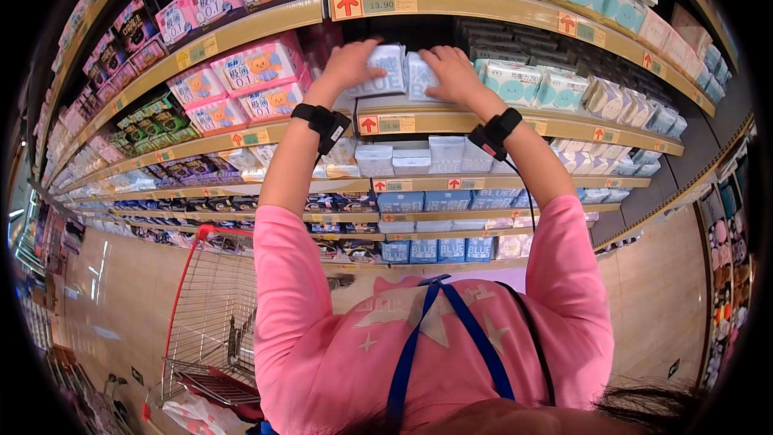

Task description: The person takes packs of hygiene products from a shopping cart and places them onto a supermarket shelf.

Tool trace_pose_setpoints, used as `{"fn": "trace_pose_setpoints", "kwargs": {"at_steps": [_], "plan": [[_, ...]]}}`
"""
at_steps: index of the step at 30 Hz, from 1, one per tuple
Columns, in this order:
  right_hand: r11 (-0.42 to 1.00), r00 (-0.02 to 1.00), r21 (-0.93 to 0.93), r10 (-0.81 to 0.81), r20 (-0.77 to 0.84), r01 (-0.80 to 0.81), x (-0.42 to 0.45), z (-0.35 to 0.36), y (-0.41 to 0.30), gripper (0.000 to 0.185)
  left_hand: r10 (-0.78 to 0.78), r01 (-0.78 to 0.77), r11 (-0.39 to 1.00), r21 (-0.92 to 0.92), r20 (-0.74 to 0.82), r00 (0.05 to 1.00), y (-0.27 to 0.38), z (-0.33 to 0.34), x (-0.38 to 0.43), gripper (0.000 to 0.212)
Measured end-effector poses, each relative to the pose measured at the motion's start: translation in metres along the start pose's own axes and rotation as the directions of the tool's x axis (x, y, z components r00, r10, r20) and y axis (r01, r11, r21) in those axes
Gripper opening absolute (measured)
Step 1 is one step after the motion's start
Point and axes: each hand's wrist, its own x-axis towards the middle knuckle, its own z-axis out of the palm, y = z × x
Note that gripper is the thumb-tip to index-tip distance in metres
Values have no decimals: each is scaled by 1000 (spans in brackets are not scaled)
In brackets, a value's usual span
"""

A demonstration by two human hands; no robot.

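Note:
My left hand [353, 67] grips a white and pale blue soft pack [389, 69] on a shelf in front of me. Its thumb lies across the front and the fingers reach over the top. Just to the right, my right hand [452, 75] holds a second pale blue pack [418, 78], fingers on its upper front and thumb lower down. A narrow gap separates the two packs, which stand near the shelf's front rail [447, 122]. The undersides and backs of both packs are hidden. Each wrist wears a black strap with a small box.
Pink packs [256, 69] stand left of my hands, and white and teal packs [510, 81] to the right. Overhead runs another shelf rail [453, 3]; more stocked shelves lie below. A wire shopping cart [208, 302] with red trim stands on the tiled floor at my left.

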Motion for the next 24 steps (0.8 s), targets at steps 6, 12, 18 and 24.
{"fn": "trace_pose_setpoints", "kwargs": {"at_steps": [6,12,18,24], "plan": [[999,1000,-37,-12,-5,12,-10,1,0,67,144,-145,989,12,79,986,-3,19,-4,63],[998,997,-1,-62,-46,62,-14,-2,0,65,184,-184,983,6,69,981,-3,16,-10,56],[996,994,7,-86,-64,86,-17,-2,4,64,192,-192,981,12,36,981,-4,13,-14,55],[986,975,-15,-166,-146,165,-17,-3,8,58,174,-173,983,54,-13,985,6,13,-16,61]]}}
